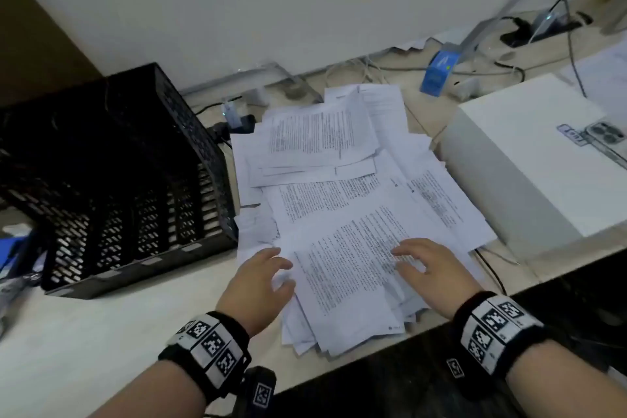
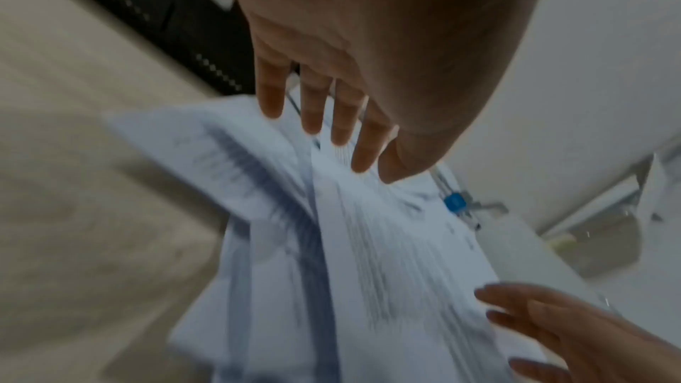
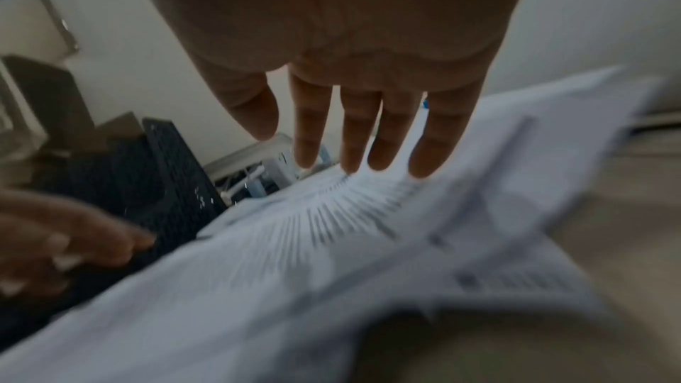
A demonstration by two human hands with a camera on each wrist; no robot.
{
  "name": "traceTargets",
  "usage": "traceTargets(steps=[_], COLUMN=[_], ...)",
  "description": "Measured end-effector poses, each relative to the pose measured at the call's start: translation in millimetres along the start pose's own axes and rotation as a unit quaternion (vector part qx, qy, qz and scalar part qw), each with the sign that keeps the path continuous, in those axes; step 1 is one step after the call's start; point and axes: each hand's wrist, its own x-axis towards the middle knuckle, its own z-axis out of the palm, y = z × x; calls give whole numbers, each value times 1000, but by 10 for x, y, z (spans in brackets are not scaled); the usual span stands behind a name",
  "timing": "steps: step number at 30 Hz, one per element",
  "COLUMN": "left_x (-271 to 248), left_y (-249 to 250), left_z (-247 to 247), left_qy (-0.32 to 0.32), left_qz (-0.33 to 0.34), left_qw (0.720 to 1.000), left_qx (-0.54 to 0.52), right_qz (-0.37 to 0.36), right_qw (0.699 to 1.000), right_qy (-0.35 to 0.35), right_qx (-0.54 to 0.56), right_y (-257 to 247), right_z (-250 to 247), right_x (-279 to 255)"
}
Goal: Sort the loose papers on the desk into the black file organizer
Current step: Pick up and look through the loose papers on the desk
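A messy heap of printed white papers (image 1: 342, 200) covers the middle of the pale desk, its near end overhanging the front edge. The black perforated file organizer (image 1: 112, 180) stands to the left of the heap, its slots showing no papers. My left hand (image 1: 263, 276) hovers at the heap's left near edge with fingers straight (image 2: 324, 115), holding nothing. My right hand (image 1: 419, 258) is spread over the top sheet (image 3: 331, 214), its fingertips (image 3: 350, 162) at or just above the paper. Both wrist views are motion-blurred.
A white box (image 1: 529, 163) with a phone (image 1: 607, 137) on it sits right of the heap. Cables, a blue box (image 1: 439, 71) and a power strip (image 1: 543, 29) lie along the back wall. The desk's front edge (image 1: 356, 366) runs just below the papers.
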Motion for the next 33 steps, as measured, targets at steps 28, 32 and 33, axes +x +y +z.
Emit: traceTargets(steps=[28, 32, 33], left_x=[787, 752, 747], left_y=[342, 368, 365], left_z=[133, -3, -37], left_qy=[-59, -37, -28], left_qz=[0, 22, 22], left_qw=[998, 998, 997], left_qx=[-8, -52, -63], right_qz=[56, 131, 131], right_qw=[983, 978, 976], right_qy=[172, 122, 106], right_qx=[-43, 106, 139], right_y=[346, 191, 174], right_z=[-204, -276, -274], right_x=[153, 282, 298])
